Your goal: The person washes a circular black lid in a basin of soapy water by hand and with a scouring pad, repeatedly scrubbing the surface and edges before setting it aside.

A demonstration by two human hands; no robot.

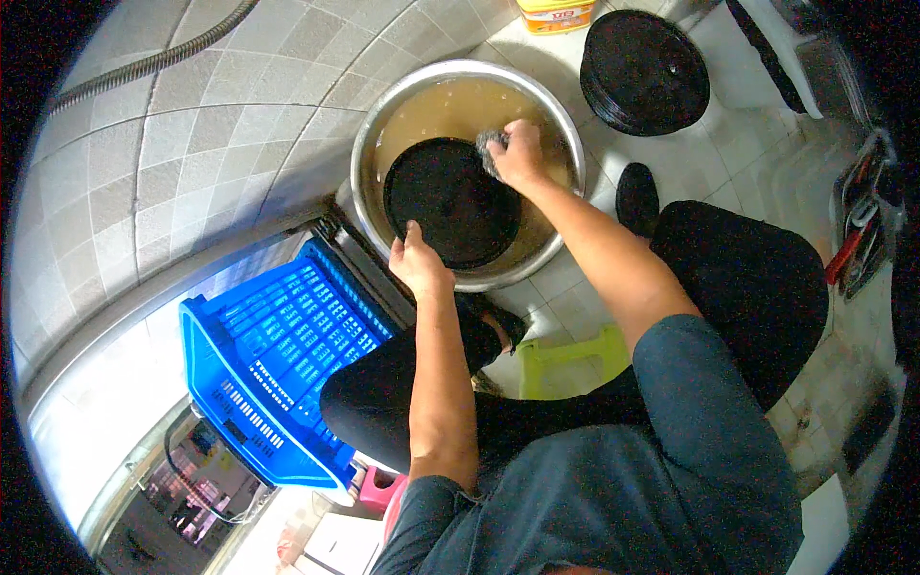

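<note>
Steel gleams around the rim of the wide round metal basin (369,125) at twelve o'clock, filled with murky brownish water. Inside it a round black flat pan (450,201) leans at a tilt, its lower edge toward six o'clock. The left hand (419,261) reaches up from the lower edge on a straight forearm and closes its fingers over the pan's near rim at about seven o'clock of the pan, steadying it. The right hand (519,153) comes in from four o'clock, forearm stretched and wrist bent down, fingers clenched around a grey steel-wool scrubber (491,149) pressed to the pan's upper rim at about one o'clock. At eight o'clock of the basin a blue slotted plastic crate (273,364) lies tipped on the tiled floor. A stack of round black lids or pans (644,72) sits at two o'clock, just beside the basin. A light green plastic stool (565,355) shows under the person's dark-trousered legs.
</note>
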